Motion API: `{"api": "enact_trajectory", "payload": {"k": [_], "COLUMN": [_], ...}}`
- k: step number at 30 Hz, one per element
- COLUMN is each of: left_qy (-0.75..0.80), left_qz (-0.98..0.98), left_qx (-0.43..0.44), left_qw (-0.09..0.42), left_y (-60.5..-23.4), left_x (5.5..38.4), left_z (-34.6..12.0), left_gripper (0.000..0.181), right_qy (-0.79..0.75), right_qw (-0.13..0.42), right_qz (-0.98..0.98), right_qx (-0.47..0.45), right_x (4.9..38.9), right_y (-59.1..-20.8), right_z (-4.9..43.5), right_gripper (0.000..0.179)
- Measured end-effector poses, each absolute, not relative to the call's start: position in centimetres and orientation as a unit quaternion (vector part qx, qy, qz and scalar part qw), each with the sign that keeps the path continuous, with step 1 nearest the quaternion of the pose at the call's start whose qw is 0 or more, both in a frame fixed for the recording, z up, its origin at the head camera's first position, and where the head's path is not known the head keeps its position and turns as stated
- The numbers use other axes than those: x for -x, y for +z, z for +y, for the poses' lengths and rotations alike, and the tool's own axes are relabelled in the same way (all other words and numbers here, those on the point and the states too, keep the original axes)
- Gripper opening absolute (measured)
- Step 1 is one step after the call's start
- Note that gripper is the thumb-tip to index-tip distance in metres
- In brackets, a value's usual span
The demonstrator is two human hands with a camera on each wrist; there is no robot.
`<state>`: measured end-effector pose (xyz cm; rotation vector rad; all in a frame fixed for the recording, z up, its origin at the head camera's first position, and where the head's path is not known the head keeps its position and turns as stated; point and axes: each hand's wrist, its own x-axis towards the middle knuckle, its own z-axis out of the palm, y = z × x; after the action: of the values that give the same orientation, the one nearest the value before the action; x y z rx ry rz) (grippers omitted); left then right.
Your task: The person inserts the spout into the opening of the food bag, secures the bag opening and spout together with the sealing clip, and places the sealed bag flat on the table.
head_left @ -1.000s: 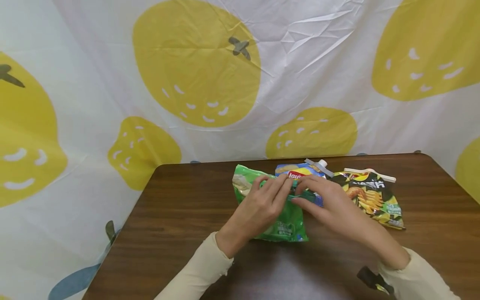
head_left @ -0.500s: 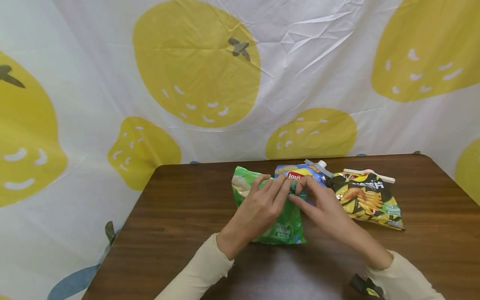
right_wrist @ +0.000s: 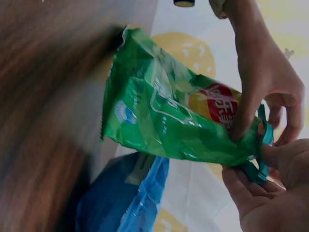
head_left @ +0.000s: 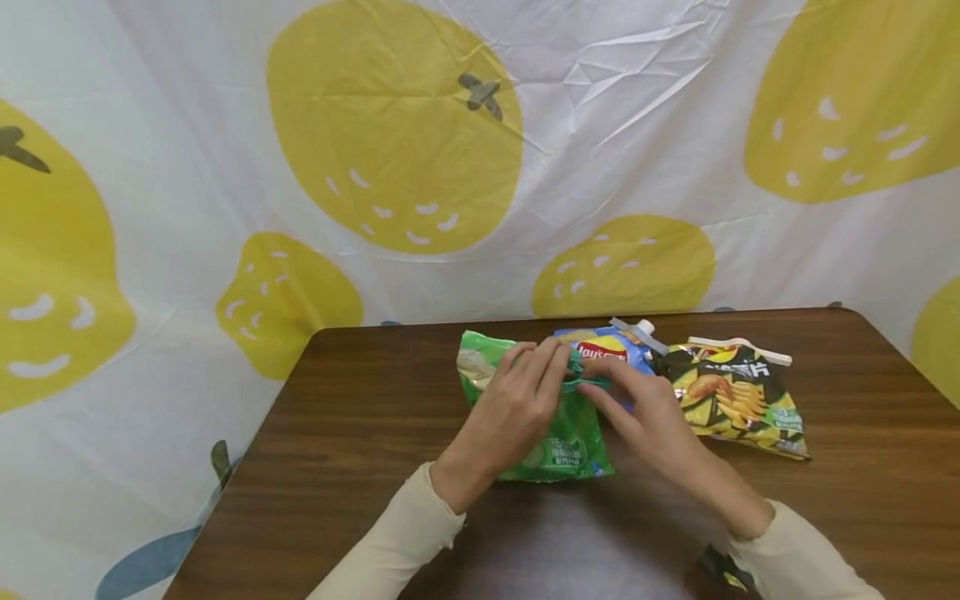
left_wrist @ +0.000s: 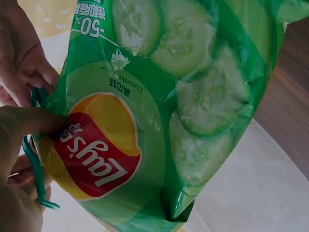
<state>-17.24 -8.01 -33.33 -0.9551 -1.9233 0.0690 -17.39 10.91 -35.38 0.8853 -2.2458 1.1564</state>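
Note:
A green bag of Lay's cucumber chips (head_left: 564, 442) is held upright over the table. My left hand (head_left: 512, 408) pinches its top edge, the thumb pressing beside the red-and-yellow logo in the left wrist view. Across the gathered top runs a teal bag clip (right_wrist: 264, 145), a narrow strip whose bent end (left_wrist: 41, 179) sticks out past the bag in the left wrist view. From the right, my right hand (head_left: 651, 412) pinches the clip between thumb and fingers. The left fingertips partly hide the bag's top in the head view.
Behind the hands lies a blue Lay's bag (head_left: 600, 343) with a grey, white-capped clip (head_left: 639, 333). To its right is a black-and-yellow chip bag (head_left: 738, 396) with a white clip (head_left: 738, 347). The wooden table (head_left: 360, 433) meets a lemon-print curtain (head_left: 420, 283) at the back.
My right hand has moved a little left along the teal clip. The left hand and the green bag have shifted slightly left; the other bags stay put.

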Motion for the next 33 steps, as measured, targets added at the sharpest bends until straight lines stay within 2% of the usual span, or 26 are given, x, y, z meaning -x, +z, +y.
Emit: {"api": "enact_trajectory", "payload": {"k": [6, 12, 19, 23, 27, 33], "left_qy": [0.026, 0.03, 0.036, 0.034, 0.03, 0.031], "left_qz": [-0.789, -0.792, -0.793, -0.801, -0.808, -0.815], "left_qx": [0.394, 0.396, 0.395, 0.392, 0.394, 0.392], "left_qw": [0.471, 0.465, 0.463, 0.451, 0.437, 0.426], "left_y": [-34.4, -34.5, -35.2, -35.3, -35.5, -35.3], "left_x": [18.2, 18.1, 18.0, 18.0, 17.9, 17.9], "left_z": [-7.9, -7.8, -7.4, -7.5, -7.5, -7.5], "left_gripper": [0.034, 0.031, 0.03, 0.03, 0.032, 0.033], "right_qy": [0.393, 0.424, 0.567, 0.585, 0.514, 0.452], "right_qw": [0.233, 0.268, 0.216, 0.197, 0.223, 0.266], "right_qz": [-0.826, -0.813, -0.751, -0.744, -0.793, -0.824], "right_qx": [-0.329, -0.296, -0.262, -0.257, -0.241, -0.215], "right_x": [18.0, 17.5, 15.7, 15.7, 16.6, 17.2], "right_y": [-36.1, -36.2, -35.0, -35.3, -36.5, -37.3], "right_z": [11.6, 10.7, 9.0, 8.9, 9.4, 9.8], "right_gripper": [0.013, 0.013, 0.01, 0.018, 0.025, 0.02]}}
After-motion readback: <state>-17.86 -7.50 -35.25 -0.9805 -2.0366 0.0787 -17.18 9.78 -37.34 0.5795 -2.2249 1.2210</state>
